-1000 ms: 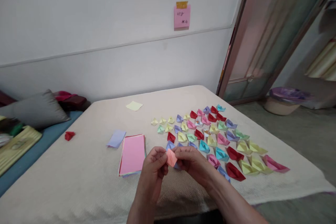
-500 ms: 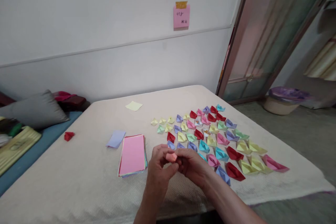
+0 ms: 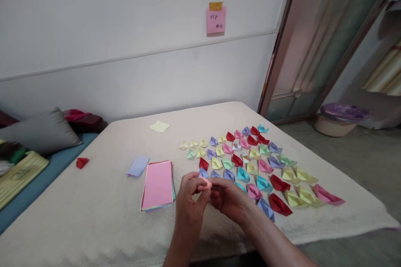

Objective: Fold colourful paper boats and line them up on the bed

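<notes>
Between my two hands is a small folded piece of salmon-pink paper [image 3: 205,183], partly hidden by the fingers. My left hand [image 3: 191,198] pinches it from the left with thumb and fingers. From the right, my right hand [image 3: 230,196] grips its other side, fingers bent. Just beyond and to the right of my hands stand rows of folded paper boats [image 3: 237,160] in red, yellow, blue, green and pink. Left of my hands lies a stack of coloured paper [image 3: 158,184] with a pink sheet on top.
A blue paper piece [image 3: 138,166] lies beside the stack, and a pale yellow sheet [image 3: 159,126] farther back. A red folded paper [image 3: 82,162] sits at the far left of the covered table [image 3: 103,208]. A grey pillow [image 3: 46,131] and a lined bin [image 3: 340,119] stand beyond.
My left thumb has moved up over the salmon-pink paper, and the paper has turned slightly between the fingers. Everything on the table stays in place.
</notes>
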Tool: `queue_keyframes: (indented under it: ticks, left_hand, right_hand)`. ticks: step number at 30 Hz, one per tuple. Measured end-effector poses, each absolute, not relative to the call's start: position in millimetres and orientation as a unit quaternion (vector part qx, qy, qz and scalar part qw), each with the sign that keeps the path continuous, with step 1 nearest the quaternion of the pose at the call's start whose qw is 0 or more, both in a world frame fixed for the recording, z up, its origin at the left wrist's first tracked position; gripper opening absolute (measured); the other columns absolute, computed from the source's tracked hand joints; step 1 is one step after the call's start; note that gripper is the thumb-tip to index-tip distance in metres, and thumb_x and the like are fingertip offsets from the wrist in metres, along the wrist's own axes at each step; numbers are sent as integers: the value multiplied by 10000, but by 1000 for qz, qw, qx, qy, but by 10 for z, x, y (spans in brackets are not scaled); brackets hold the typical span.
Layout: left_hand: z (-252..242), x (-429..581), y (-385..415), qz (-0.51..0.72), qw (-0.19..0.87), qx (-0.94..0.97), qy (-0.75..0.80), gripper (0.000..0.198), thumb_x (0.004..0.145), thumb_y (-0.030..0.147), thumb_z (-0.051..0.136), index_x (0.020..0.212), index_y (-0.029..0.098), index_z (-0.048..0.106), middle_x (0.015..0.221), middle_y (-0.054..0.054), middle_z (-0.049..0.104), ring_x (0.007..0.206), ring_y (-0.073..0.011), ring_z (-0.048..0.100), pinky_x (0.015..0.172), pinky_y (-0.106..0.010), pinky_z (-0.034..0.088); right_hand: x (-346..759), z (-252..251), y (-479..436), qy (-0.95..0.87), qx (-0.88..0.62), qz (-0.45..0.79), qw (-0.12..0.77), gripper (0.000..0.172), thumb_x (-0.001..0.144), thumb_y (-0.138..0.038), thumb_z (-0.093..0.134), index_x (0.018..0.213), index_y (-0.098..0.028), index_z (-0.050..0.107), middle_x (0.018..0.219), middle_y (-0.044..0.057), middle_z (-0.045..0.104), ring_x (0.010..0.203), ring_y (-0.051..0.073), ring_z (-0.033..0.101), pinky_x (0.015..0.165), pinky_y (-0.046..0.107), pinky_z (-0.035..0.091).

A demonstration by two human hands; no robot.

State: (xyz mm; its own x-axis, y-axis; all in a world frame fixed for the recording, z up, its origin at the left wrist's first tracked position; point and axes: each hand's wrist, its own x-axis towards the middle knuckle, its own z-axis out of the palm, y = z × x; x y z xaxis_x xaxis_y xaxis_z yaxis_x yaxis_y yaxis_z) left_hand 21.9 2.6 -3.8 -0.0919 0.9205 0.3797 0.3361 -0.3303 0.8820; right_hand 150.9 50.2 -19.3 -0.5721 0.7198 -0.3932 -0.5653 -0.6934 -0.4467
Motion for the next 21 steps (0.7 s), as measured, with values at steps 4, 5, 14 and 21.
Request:
queue_keyframes:
  ticks: [4,5,14,21]
  left_hand:
    - [-18,226,22,533,262,631,499,47,809,209,558,840,207,594,999,-55,565,1018,-189,528,823,-311,469]
    - [-6,229,21,532,259,634,498,48,814,208,551,845,205,587,997,-55,562,1005,-185,532,810,-303,473]
    - [55,254,-21,502,208,659,520,152,848,167,443,959,199,542,955,-51,566,895,-163,553,786,-305,462]
    - [44,228,-24,479,181,626,588,159,847,243,452,967,203,549,900,-41,621,814,-174,602,734,-303,467]
  right_hand:
    - [1507,-226,514,-125,-274,880,367,50,689,-119,644,668,-88,611,484,-43,516,419,23,411,392,117,340]
    - [1504,-231,516,-123,-274,881,366,51,691,-119,642,667,-89,608,478,-43,511,415,24,405,389,118,336]
    - [1471,-230,506,-130,-288,878,360,67,676,-123,649,643,-105,594,470,-53,494,407,25,388,409,132,334]
    - [1463,-152,437,-233,-303,830,407,99,657,-197,670,634,-118,616,524,-34,529,477,50,432,447,163,313]
